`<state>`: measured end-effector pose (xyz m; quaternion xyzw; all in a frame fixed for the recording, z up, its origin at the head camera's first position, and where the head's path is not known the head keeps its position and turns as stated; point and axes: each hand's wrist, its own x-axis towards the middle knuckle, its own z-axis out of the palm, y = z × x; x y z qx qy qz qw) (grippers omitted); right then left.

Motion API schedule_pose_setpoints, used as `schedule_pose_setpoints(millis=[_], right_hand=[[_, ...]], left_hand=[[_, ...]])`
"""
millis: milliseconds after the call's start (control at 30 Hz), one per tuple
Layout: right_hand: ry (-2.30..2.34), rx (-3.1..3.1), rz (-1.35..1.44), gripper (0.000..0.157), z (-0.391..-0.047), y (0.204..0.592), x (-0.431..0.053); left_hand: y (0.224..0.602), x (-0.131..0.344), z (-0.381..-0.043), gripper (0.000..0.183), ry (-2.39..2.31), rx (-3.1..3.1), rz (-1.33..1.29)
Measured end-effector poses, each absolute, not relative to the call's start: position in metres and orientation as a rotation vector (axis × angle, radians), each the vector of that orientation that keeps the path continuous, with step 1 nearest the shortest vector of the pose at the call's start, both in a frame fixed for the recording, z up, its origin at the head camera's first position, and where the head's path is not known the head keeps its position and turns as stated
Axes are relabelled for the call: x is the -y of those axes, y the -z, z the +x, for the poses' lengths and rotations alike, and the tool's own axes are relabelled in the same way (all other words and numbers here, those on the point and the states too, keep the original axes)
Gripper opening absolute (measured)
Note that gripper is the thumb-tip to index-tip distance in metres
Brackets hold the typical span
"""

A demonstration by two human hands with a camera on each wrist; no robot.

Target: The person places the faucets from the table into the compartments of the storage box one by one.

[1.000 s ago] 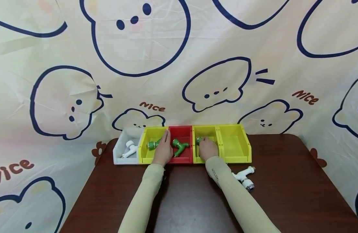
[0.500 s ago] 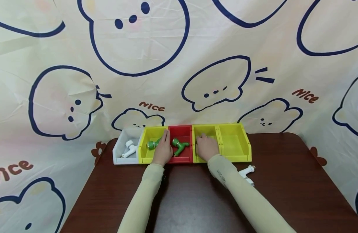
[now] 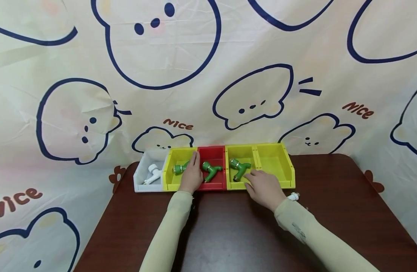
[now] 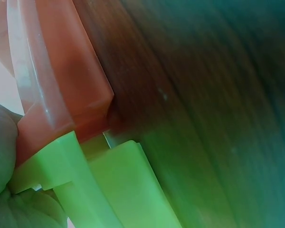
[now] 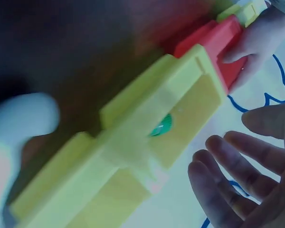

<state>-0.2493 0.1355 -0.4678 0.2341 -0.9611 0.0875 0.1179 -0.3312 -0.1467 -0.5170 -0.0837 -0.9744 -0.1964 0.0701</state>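
Observation:
My left hand (image 3: 192, 175) rests with straight fingers on the wall between the left yellow bin (image 3: 171, 185) and the red bin (image 3: 211, 153). Beside it, a green tap (image 3: 179, 169) is partly hidden in the yellow bin; another green tap (image 3: 211, 170) lies in the red one. A third green tap (image 3: 240, 169) lies in the double yellow bin's left compartment. Just right of that tap hovers my right hand (image 3: 265, 189), its spread fingers holding nothing in the right wrist view. Under the right forearm shows the end of a white tap (image 3: 293, 196), mostly hidden.
A white bin (image 3: 137, 181) at the row's left end holds a white tap (image 3: 154, 173). The double yellow bin (image 3: 286, 183) forms the right end. The bins stand along the back of the brown table (image 3: 222, 234), before a patterned cloth (image 3: 181, 105).
My right hand has let go of the green tap in the double yellow bin and moved right and toward me, uncovering it. My left hand stays put.

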Motion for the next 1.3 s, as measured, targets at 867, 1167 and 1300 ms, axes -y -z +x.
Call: schedule_pose_setpoints(millis=[867, 1167, 1300], right_hand=[[-0.604, 3.070, 0.544, 0.039, -0.194, 0.520, -0.266], [-0.549, 3.069, 0.750, 0.052, -0.195, 0.526, -0.265], [-0.601, 3.021, 0.721, 0.038, -0.195, 0.522, -0.265]], left_hand=[[0.520, 0.149, -0.335, 0.077, 0.601, 2.957, -0.236], [0.519, 0.147, -0.334, 0.077, 0.582, 2.946, -0.236], [0.519, 0.147, -0.335, 0.076, 0.599, 2.945, -0.240]])
